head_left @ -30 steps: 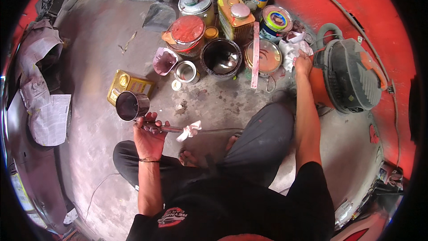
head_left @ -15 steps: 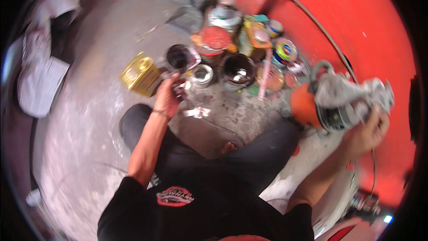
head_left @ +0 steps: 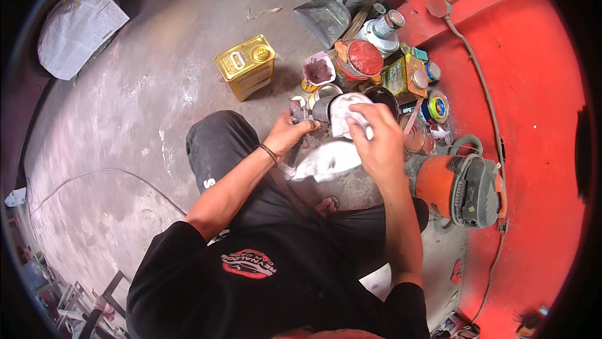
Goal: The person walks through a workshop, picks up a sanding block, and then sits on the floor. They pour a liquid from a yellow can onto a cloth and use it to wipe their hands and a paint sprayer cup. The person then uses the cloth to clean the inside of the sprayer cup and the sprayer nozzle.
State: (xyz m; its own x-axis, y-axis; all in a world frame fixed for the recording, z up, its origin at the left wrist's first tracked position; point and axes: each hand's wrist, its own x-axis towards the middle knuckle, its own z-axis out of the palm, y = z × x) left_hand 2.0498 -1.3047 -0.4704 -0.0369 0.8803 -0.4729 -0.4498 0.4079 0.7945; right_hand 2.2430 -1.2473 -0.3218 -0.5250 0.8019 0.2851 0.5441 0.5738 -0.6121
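Observation:
My left hand is closed around a dark, stained tool with a grey cup; its exact kind is unclear. My right hand pinches a crumpled white rag against the cup's right side. Below both hands is a blurred white sheet or cloth; whether it hangs or lies on the floor I cannot tell. Just beyond the hands stand an open tin and a stained pinkish container. Behind my right hand is a dark open pot, partly hidden.
A gold rectangular can stands ahead on the left. Paint tins, a red-lidded tub and a dustpan crowd beyond my hands. An orange-and-black machine sits by the red wall, along which a cable runs.
My right hand has brought the white rag from above the orange machine leftward to the cup. My left hand has moved toward the middle with the dark tool. The view has shifted.

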